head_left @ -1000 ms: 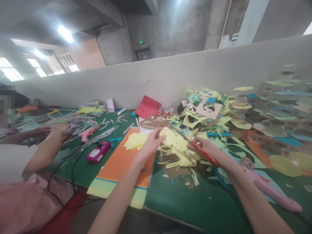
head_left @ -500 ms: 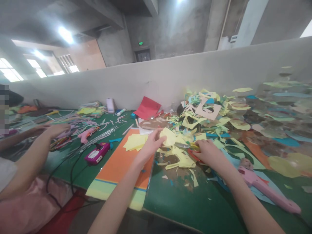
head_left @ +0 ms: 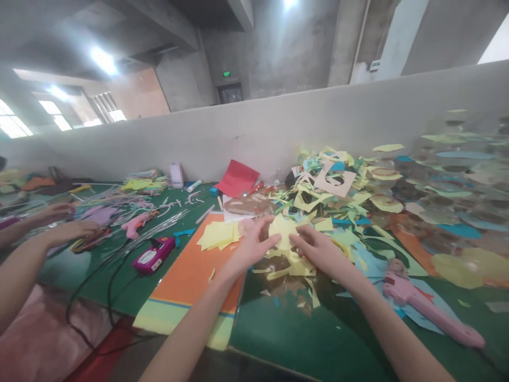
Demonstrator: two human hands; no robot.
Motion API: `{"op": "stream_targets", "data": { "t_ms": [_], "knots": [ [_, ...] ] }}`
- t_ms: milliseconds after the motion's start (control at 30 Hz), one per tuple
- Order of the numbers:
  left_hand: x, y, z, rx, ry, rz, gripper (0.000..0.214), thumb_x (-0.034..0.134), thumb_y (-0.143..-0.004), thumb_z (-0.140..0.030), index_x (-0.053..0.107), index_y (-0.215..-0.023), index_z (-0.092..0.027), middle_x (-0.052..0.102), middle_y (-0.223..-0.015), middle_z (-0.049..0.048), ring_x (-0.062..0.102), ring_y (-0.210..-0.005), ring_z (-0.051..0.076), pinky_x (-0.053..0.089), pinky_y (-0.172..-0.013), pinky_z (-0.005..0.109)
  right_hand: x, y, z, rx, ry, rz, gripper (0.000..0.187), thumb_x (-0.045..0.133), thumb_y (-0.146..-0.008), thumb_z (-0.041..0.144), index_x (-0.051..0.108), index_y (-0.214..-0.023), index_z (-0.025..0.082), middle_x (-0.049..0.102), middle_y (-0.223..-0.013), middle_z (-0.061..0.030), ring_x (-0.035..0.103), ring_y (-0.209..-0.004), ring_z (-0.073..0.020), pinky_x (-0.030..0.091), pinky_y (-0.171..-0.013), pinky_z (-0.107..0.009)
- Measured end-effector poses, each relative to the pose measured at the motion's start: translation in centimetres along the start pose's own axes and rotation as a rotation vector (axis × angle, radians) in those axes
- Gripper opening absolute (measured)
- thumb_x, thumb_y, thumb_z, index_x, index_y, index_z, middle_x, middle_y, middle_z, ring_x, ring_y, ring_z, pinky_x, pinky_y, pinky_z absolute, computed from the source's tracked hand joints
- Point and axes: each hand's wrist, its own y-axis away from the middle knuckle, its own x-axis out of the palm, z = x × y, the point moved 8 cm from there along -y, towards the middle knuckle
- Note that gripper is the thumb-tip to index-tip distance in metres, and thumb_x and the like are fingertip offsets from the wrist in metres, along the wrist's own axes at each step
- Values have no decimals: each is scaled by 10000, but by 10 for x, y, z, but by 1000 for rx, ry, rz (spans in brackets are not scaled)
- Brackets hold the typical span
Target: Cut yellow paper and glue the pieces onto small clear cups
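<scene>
My left hand (head_left: 257,241) pinches the left edge of a small pale-yellow paper piece (head_left: 283,232) with its thumb and fingers. At the opposite edge of that paper is my right hand (head_left: 316,250), thumb and fingers closed on it. Just behind my right hand a yellow loop (head_left: 341,247) shows, which looks like a scissors handle; the blades are hidden. Under the held piece lie curled yellow paper scraps (head_left: 296,264). To the left, several cut yellow papers (head_left: 218,235) lie stacked on an orange sheet (head_left: 186,273).
Behind my hands rises a heap of paper offcuts (head_left: 332,180). A pink glue gun (head_left: 433,313) lies at right, near stacked paper-topped discs (head_left: 457,212). At left are a purple power box (head_left: 154,257), cables and a co-worker's hands (head_left: 77,231). A red sheet (head_left: 237,179) leans on the partition.
My right hand has let go of the scissors and moved left to the yellow paper piece, which my left hand still holds. The co-worker's hands have shifted left. The view has moved slightly.
</scene>
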Motion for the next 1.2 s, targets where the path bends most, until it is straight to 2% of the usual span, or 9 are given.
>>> {"op": "stream_targets", "data": {
  "t_ms": [133,233,400,500,600,800,933,1067,1200],
  "knots": [
    [8,-3,3,4,30,48,465,620,-848,-478,545,-1243,-243,597,-1059,45,584,-911,182,514,-753,282,0,-5,-2,-47,-101,-51,374,538,-827,594,514,-889,226,628,-718,10,610,-673,-176,462,-629,-304],
    [6,-7,2,1,89,13,446,529,-890,-543,563,-1201,-226,631,-953,37,603,-777,158,508,-689,273,-8,-7,-5,-67,-136,-89,346,530,-831,581,473,-866,241,590,-710,26,592,-654,-164,463,-641,-303],
    [-15,-10,5,-19,228,-188,481,476,-882,-642,635,-945,-192,644,-911,34,534,-574,100,489,-604,265,-32,-4,-2,-77,-109,-176,325,538,-819,574,473,-827,255,549,-676,17,560,-662,-190,456,-637,-321],
    [-29,-7,13,-59,220,-322,476,509,-866,-638,645,-817,-185,566,-659,-9,498,-545,111,469,-625,271,-52,2,0,-41,-98,-240,313,549,-815,563,489,-838,256,580,-692,-8,571,-675,-209,471,-657,-338],
    [-33,-5,15,-93,153,-361,456,496,-882,-612,654,-773,-199,472,-530,-34,495,-549,133,447,-640,270,-81,14,0,17,-67,-334,326,565,-788,569,497,-811,250,589,-662,-24,578,-659,-222,478,-663,-354],
    [-26,-2,10,-158,-12,-300,439,455,-908,-566,677,-806,-201,512,-558,-21,540,-583,150,447,-615,250,-164,47,3,152,-1,-634,461,649,-573,648,553,-762,239,595,-598,0,565,-591,-205,454,-602,-337],
    [-14,-2,-4,1,-196,-173,361,418,-947,-444,655,-808,-209,663,-802,32,619,-718,171,515,-689,282,-208,64,12,248,86,-760,495,643,-506,661,573,-769,248,642,-624,-7,598,-612,-219,437,-579,-327],
    [6,4,-14,219,-389,8,299,374,-986,-296,663,-952,-225,707,-1019,45,661,-990,177,531,-887,296,-233,73,21,316,161,-798,504,586,-503,686,549,-768,259,657,-624,-24,595,-597,-222,429,-538,-317],
    [17,8,-13,356,-514,62,274,385,-980,-204,655,-1024,-219,724,-1027,44,681,-1009,146,544,-903,243,-244,73,13,315,314,-747,439,579,-605,652,571,-798,258,691,-682,-50,611,-605,-221,429,-519,-310]
  ]
}}
